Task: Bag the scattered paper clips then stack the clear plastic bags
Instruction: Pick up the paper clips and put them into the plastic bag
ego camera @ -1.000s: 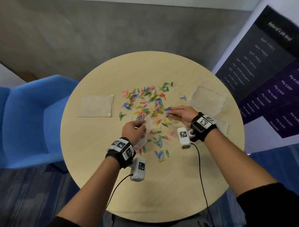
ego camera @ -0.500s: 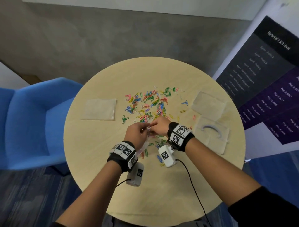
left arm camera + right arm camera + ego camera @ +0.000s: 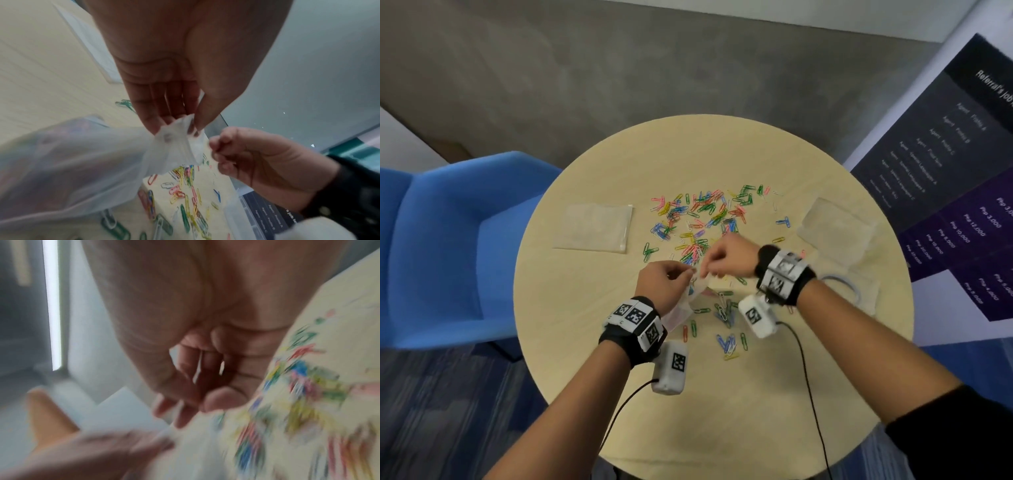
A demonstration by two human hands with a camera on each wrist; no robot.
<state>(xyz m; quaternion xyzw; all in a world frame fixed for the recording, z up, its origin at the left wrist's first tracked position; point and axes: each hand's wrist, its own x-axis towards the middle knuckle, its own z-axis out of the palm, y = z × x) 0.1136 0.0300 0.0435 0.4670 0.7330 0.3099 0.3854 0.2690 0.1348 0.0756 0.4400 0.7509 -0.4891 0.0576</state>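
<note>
Coloured paper clips [image 3: 702,219] lie scattered over the middle of the round table [image 3: 722,411]. My left hand [image 3: 688,272] pinches the mouth of a clear plastic bag [image 3: 683,308] above the table's near middle. The bag hangs below that hand, with faint colour showing through it. In the left wrist view the left hand [image 3: 180,128] pinches the crumpled rim of the bag [image 3: 82,162]. My right hand [image 3: 710,269] meets the same rim, and its curled fingers [image 3: 213,149] pinch the edge. The right wrist view is blurred; the right hand [image 3: 195,402] is curled there.
An empty clear bag [image 3: 594,228] lies flat at the table's left. Another clear bag [image 3: 835,226] lies at the right, with a third bag [image 3: 859,294] holding a pale ring nearer me. A blue chair [image 3: 448,246] stands left and a dark poster [image 3: 945,171] right.
My right hand left the clip pile and came back to the bag's mouth beside my left hand. The bag has been lifted a little.
</note>
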